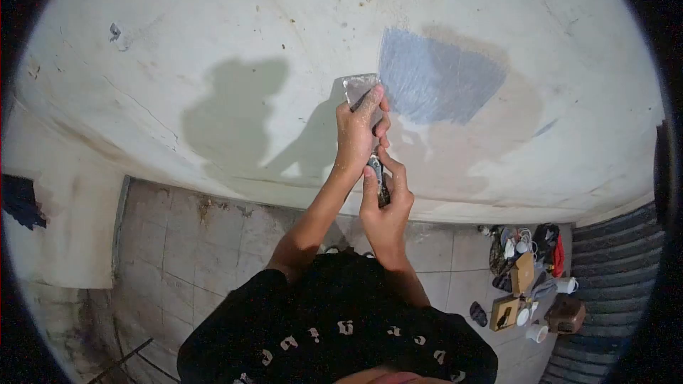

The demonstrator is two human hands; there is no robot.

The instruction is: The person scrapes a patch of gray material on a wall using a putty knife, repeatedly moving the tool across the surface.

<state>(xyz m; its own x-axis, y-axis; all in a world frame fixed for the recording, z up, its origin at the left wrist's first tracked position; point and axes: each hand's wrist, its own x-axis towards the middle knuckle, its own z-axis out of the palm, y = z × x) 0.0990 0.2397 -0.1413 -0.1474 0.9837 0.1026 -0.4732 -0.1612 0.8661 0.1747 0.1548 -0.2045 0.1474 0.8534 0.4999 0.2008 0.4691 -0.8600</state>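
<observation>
Both of my hands are on a scraper held up against the pale wall. My left hand is closed around the upper part of the scraper, its thumb pressed on the metal blade. Below it, my right hand grips the dark handle. The blade's wide edge lies at the wall, beside the left edge of a blue-grey patch where the surface looks different, with fine streaks across it. Pale dust speckles my left hand and wrist.
Two chipped holes mark the wall at upper left, and a thin crack runs below them. On the tiled floor at right lie boxes, white cups, bags and a brown container, beside a ribbed dark shutter.
</observation>
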